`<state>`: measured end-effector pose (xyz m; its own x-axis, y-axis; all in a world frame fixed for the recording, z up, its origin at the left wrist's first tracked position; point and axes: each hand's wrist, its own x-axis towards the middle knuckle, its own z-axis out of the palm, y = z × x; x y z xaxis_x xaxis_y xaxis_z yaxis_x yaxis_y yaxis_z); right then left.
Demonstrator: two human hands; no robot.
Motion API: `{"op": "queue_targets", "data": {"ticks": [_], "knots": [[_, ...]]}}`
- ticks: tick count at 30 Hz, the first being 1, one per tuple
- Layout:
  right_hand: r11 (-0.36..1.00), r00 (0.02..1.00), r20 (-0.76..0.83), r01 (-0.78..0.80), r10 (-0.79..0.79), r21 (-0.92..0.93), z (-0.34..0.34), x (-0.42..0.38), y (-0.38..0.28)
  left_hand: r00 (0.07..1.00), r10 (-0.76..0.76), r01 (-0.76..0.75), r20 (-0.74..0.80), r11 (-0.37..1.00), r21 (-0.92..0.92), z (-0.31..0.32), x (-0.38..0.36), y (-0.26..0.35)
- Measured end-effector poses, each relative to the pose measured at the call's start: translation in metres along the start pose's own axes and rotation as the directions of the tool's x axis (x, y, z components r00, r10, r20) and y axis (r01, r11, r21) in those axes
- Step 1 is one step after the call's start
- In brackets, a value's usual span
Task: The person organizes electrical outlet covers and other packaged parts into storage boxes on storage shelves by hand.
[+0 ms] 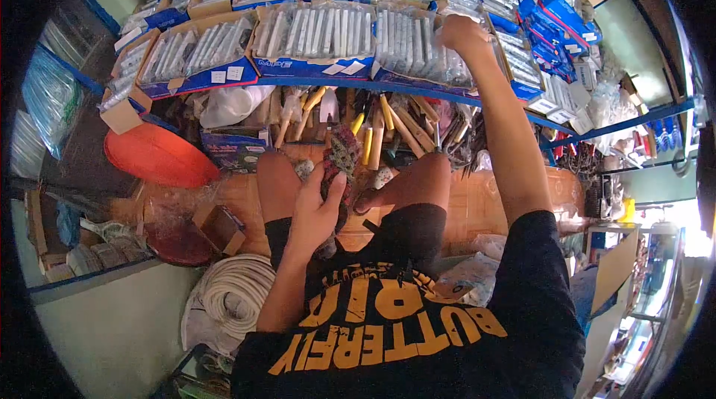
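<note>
My left hand [317, 201] is closed around a crumpled, patterned dark red and grey cloth [344, 153], held up in front of my lap. Up on the shelf, my right hand [464, 33] reaches to the right end of a blue cardboard box [421, 78] packed with flat, plastic-wrapped pieces [406, 37]. Its fingers curl down at the top of the packets, and what lies between them is hidden. Left of that box stands a similar blue box [298, 68] with upright wrapped pieces [328, 30].
More blue boxes are stacked along the blue shelf [313, 83]. Wooden and yellow tool handles [377, 130] crowd the space beneath it. A red plastic basin-like item [158, 154] is at left, and a coil of white hose [231, 294] lies lower left.
</note>
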<state>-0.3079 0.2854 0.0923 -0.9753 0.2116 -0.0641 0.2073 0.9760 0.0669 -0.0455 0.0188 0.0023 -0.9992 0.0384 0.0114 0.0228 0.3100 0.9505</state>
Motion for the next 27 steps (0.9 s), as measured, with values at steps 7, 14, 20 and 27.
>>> {"op": "queue_targets", "data": {"ticks": [7, 14, 20, 27], "knots": [[0.999, 0.999, 0.01, 0.051, -0.051, -0.001, 0.014, 0.017, 0.005, 1.0, -0.001, 0.002, 0.023, 0.998, -0.058, -0.002, -0.001, -0.008], [0.987, 0.979, -0.14, 0.139, -0.15, -0.085, 0.008, 0.031, 0.043, 1.0, -0.021, 0.021, 0.0, 0.999, -0.033, -0.007, -0.003, -0.003], [0.805, 0.876, -0.466, 0.364, -0.125, 0.469, -0.03, -0.035, 0.096, 1.0, -0.021, 0.018, -0.019, 0.992, -0.124, -0.006, 0.003, 0.0], [0.216, 0.969, -0.235, 0.245, -0.071, 0.945, -0.008, -0.18, 0.028, 0.999, -0.04, 0.052, 0.034, 0.752, -0.657, 0.024, 0.027, 0.028]]}}
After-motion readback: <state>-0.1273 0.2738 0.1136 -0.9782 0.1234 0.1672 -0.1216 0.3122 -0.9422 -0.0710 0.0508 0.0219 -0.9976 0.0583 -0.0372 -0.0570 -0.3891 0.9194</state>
